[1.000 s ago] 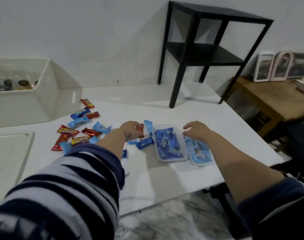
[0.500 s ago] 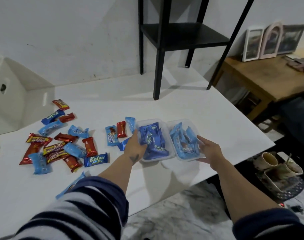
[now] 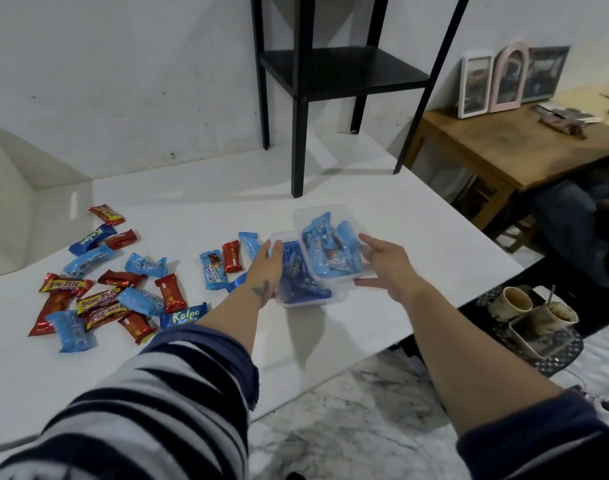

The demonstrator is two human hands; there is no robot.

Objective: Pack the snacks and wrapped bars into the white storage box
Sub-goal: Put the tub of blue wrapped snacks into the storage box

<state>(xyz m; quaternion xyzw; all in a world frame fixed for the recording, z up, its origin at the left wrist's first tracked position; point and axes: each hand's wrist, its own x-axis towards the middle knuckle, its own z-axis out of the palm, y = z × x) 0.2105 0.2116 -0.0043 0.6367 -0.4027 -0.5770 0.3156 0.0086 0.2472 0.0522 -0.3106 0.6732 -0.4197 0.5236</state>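
The right hand [image 3: 382, 268] gripped the lifted clear tub of light-blue snacks [image 3: 330, 247], tilted over the second tub of dark-blue bars [image 3: 296, 285], which the left hand [image 3: 266, 268] held down with fingers flat on its near-left rim. The white storage box [image 3: 5, 202] sat far left, nearer the left arm, beyond loose wrapped bars [image 3: 98, 292] scattered across the white surface [image 3: 417, 237]. A black side table [image 3: 330, 71] stood behind, by a wooden desk [image 3: 503, 143].

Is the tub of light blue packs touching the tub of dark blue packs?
Touching: the head view shows the light blue tub overlapping the dark blue tub's rim.
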